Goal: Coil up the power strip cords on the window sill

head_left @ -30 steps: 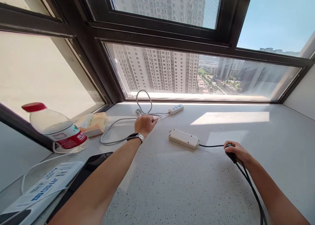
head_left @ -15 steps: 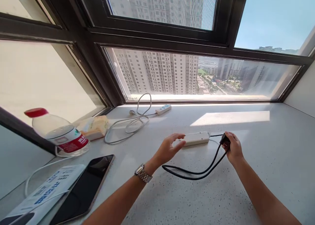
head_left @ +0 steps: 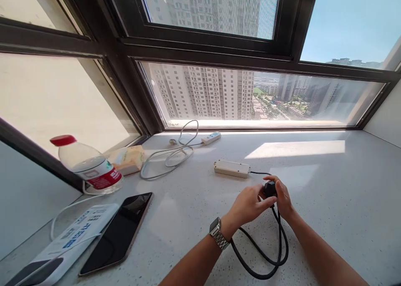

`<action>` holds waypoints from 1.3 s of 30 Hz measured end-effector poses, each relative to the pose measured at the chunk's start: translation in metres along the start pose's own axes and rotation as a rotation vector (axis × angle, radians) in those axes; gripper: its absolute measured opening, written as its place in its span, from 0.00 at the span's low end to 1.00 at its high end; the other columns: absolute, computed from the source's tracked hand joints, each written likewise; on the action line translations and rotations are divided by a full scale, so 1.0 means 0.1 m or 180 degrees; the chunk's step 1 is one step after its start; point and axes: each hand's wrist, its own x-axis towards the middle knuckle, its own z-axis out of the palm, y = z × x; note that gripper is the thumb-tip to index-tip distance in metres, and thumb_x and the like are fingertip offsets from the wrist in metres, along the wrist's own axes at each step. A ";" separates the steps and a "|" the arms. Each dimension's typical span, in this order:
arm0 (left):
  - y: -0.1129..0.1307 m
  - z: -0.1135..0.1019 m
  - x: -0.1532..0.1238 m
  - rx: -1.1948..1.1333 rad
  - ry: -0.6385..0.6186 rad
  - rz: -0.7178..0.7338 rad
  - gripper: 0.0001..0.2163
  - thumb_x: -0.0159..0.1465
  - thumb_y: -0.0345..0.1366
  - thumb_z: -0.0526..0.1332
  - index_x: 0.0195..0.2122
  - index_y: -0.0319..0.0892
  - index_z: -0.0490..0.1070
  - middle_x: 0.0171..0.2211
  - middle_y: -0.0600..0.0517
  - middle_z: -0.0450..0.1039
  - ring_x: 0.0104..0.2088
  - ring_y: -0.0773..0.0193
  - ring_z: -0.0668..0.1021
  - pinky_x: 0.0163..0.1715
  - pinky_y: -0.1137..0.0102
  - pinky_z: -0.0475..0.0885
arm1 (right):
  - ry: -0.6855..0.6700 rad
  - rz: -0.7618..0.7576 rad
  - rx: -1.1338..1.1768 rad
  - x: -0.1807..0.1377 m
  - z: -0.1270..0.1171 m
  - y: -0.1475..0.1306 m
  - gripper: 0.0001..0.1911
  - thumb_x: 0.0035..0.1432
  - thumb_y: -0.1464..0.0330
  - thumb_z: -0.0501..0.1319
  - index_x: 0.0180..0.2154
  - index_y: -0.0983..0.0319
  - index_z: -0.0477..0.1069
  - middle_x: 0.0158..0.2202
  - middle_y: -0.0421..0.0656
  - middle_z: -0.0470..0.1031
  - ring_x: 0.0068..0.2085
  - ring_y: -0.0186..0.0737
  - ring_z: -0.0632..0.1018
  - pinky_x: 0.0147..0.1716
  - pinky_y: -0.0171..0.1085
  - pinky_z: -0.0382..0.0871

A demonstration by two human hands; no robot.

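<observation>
Both hands meet at a black plug (head_left: 270, 189) in the right half of the view. My left hand (head_left: 249, 204), with a watch (head_left: 219, 233) on its wrist, has thumb and fingers closed on the plug's left side. From the right, my right hand (head_left: 284, 200) grips the same plug, its fingers curled over the far side. The thick black cord (head_left: 262, 276) hangs from the plug in a loop toward me. A white power strip (head_left: 232, 169), with the black cord at its right end, lies just beyond my hands.
A second, smaller power strip (head_left: 211, 138) with a coiled grey cord (head_left: 156, 178) lies near the window. At left are a bottle (head_left: 90, 165) with a red cap, a tissue pack (head_left: 128, 160), a dark phone or tablet (head_left: 117, 234) and a printed white box (head_left: 75, 236).
My left hand has left the power strip and closed on the plug beside my right hand. The plug came nearer to me; the strip slid left and the cord loop shifted toward me.
</observation>
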 end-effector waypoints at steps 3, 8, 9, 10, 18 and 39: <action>0.08 0.04 0.10 0.0148 0.0199 -0.0126 0.17 0.58 0.51 0.59 0.28 0.39 0.70 0.24 0.50 0.72 0.25 0.63 0.72 0.23 0.71 0.59 | -0.0012 -0.0078 -0.0098 0.02 -0.06 -0.02 0.34 0.58 0.39 0.47 0.41 0.61 0.72 0.26 0.41 0.68 0.25 0.36 0.70 0.23 0.35 0.64; 0.05 0.03 0.20 -0.1237 -0.0024 -0.0112 0.12 0.57 0.44 0.60 0.32 0.38 0.69 0.25 0.50 0.74 0.23 0.65 0.75 0.22 0.72 0.65 | 0.0144 0.0160 0.0164 0.08 -0.14 0.03 0.35 0.57 0.39 0.48 0.45 0.62 0.71 0.19 0.35 0.61 0.18 0.31 0.62 0.18 0.32 0.57; 0.04 -0.01 0.21 -0.1494 0.0051 -0.0081 0.13 0.57 0.44 0.60 0.34 0.38 0.68 0.26 0.49 0.75 0.23 0.65 0.75 0.22 0.73 0.66 | 0.0257 0.0240 0.0291 0.10 -0.17 0.05 0.34 0.57 0.40 0.49 0.44 0.62 0.70 0.18 0.34 0.60 0.17 0.30 0.60 0.17 0.31 0.56; 0.04 -0.05 0.21 -0.1700 0.0208 -0.0035 0.14 0.57 0.44 0.60 0.36 0.38 0.68 0.28 0.49 0.75 0.23 0.65 0.76 0.22 0.73 0.66 | 0.0420 0.0309 0.0409 0.13 -0.20 0.08 0.32 0.57 0.41 0.51 0.43 0.62 0.70 0.18 0.33 0.59 0.16 0.29 0.59 0.16 0.31 0.55; 0.10 -0.63 0.11 -0.2426 0.2389 0.0482 0.18 0.57 0.49 0.64 0.37 0.40 0.66 0.29 0.51 0.74 0.27 0.66 0.78 0.22 0.75 0.70 | 0.3124 0.0304 0.0511 0.40 -1.00 0.11 0.14 0.54 0.56 0.54 0.32 0.60 0.61 0.22 0.35 0.62 0.19 0.31 0.61 0.16 0.31 0.55; 0.38 -1.01 -0.13 -0.4881 0.2458 0.0287 0.13 0.66 0.47 0.56 0.32 0.43 0.63 0.15 0.63 0.44 0.12 0.76 0.48 0.10 0.79 0.44 | -0.2749 0.1203 0.0318 -0.17 0.57 -0.14 0.27 0.49 0.44 0.63 0.31 0.63 0.73 0.18 0.34 0.62 0.17 0.29 0.63 0.18 0.30 0.60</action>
